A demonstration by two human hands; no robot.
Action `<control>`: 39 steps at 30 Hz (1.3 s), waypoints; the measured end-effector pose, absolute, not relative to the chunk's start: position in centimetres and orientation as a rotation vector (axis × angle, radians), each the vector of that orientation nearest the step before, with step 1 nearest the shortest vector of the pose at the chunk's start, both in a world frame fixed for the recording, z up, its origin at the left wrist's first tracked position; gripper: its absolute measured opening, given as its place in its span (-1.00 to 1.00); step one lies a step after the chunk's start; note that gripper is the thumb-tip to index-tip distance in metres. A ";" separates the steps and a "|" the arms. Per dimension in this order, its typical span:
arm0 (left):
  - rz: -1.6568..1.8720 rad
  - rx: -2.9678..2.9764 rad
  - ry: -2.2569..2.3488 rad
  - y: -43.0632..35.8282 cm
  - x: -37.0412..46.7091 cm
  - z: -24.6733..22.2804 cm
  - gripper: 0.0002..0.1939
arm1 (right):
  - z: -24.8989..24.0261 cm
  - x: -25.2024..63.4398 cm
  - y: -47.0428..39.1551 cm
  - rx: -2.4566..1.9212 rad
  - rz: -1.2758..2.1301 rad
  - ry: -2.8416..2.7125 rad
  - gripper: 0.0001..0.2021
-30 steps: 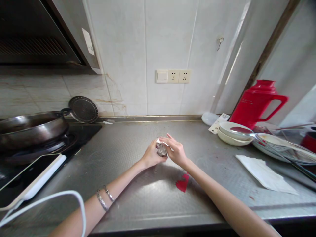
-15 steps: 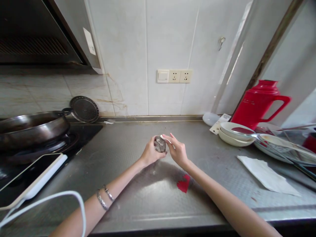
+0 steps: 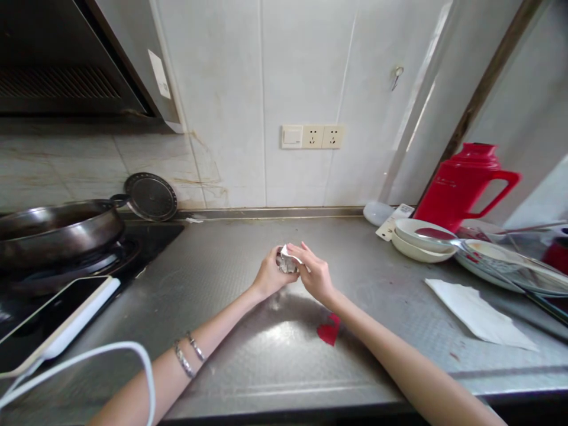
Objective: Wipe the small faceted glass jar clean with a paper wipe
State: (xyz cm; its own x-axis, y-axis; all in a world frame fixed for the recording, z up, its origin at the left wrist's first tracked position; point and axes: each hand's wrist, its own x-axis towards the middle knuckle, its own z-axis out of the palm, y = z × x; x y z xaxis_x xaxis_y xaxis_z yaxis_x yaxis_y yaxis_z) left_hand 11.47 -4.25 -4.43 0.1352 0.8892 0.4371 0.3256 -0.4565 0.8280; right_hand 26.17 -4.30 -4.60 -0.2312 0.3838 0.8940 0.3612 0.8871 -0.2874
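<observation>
My left hand (image 3: 268, 276) is wrapped round a small, clear, greyish glass-like container (image 3: 286, 267), held above the metal counter (image 3: 222, 290). Its exact kind is hard to make out, since fingers cover its sides. A folded white tissue (image 3: 290, 254) is pinched in my right hand (image 3: 318, 276) and lies across the container's top. The right fingertips press on the tissue, close to the left thumb. A red heart-shaped patch (image 3: 329, 329) is on the counter beside my right forearm.
On the left are a pan (image 3: 62, 228) on the black stove and a phone-like device (image 3: 57, 322) with a white cable. At the right stand a red thermos (image 3: 464, 186), stacked bowls (image 3: 421, 251) and plates with utensils. A paper sheet (image 3: 479, 313) lies in front of them.
My right hand has moved slightly left over the container, bringing the tissue across its top. The left hand has stayed nearly still.
</observation>
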 end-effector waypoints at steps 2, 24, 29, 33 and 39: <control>1.329 1.850 1.188 -4.3 11.4 -4.3 -0.47 | -4.5 26.3 -4.5 -0.482 -0.031 -1.945 -0.56; 1.346 1.748 1.183 -5.2 11.6 -2.9 -0.43 | -3.6 27.4 -3.3 -0.541 -0.020 -1.864 -0.67; 1.275 1.546 1.053 -5.0 11.4 -2.6 -0.49 | -3.2 27.1 -4.3 -0.443 -0.099 -1.936 -0.58; 1.222 1.468 1.015 -4.7 11.1 -2.3 -0.50 | -2.8 27.4 -4.5 -0.397 -0.164 -2.040 -0.53; 1.178 1.444 0.971 -5.1 11.3 -2.1 -0.49 | -2.9 28.0 -3.9 -0.454 -0.204 -1.981 -0.53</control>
